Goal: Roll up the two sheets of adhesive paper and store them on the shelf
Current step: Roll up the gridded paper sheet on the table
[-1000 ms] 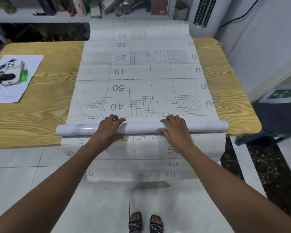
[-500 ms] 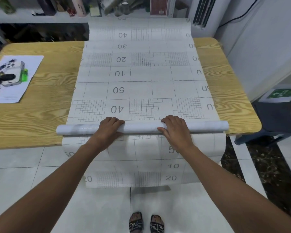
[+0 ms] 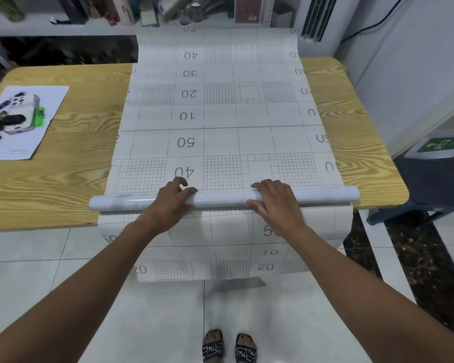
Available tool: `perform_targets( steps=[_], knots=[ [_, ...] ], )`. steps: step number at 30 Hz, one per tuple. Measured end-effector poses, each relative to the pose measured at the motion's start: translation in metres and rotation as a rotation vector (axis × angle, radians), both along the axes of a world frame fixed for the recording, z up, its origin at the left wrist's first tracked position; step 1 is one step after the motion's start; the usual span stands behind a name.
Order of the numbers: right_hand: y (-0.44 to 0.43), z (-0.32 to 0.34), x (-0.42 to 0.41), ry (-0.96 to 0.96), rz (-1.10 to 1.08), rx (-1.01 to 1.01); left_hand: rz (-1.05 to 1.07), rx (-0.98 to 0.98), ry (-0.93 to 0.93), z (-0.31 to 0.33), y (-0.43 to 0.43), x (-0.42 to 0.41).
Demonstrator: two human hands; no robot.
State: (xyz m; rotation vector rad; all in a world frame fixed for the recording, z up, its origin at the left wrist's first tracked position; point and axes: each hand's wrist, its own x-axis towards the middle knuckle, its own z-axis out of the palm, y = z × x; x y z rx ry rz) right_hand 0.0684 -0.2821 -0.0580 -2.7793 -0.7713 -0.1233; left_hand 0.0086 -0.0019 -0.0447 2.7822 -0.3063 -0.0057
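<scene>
A long white sheet of adhesive paper, grid side up with grey numbers, lies across the wooden table from front to back. A second sheet end hangs over the table's front edge toward the floor. A glossy white roll lies crosswise near the front edge on top of the sheet. My left hand rests curled over the roll left of centre, fingers on its far side. My right hand lies over the roll right of centre. The shelf stands behind the table, crowded with items.
A white paper with a game controller and a green object lies on the table's left. A white unit and a wall stand at the back right. A dark stool with a green sign sits right of the table. My sandalled feet stand on tiles.
The sheet has slid toward me under the roll; the printed "40" lies nearer my fingers and more paper hangs over the front edge. Both hands stay on the roll.
</scene>
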Motion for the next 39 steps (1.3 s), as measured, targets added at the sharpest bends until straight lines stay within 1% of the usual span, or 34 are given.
perform_targets(
  steps=[5,10,19,23,28,32,35,39],
  knots=[
    [0.0003,0.0018,-0.0012,-0.008,0.012,0.024,-0.036,0.02,0.013,0.0021,0.0007,-0.0005],
    [-0.0006,0.003,-0.0022,-0.013,0.021,0.025,0.021,0.021,0.02,0.0025,-0.0012,0.0014],
    [-0.0006,-0.0024,-0.0033,-0.029,0.046,0.004,0.052,0.029,0.047,0.0015,-0.0002,0.0012],
    [0.0001,0.0,-0.0003,-0.013,0.054,0.035,0.084,0.048,0.061,0.002,-0.0012,0.0022],
    [0.0,-0.0017,0.004,-0.018,0.072,0.009,0.101,0.05,0.097,0.0004,-0.0003,0.0003],
    [0.0031,0.0001,0.0036,-0.033,0.054,-0.037,0.062,-0.002,0.032,0.0011,-0.0008,-0.004],
    [0.004,0.0011,0.0027,-0.038,0.038,-0.051,0.087,-0.013,0.04,0.0027,-0.0011,-0.0051],
    [0.004,0.0017,0.0017,-0.003,0.033,-0.054,0.052,0.009,0.045,-0.0003,-0.0003,-0.0042]
  ],
)
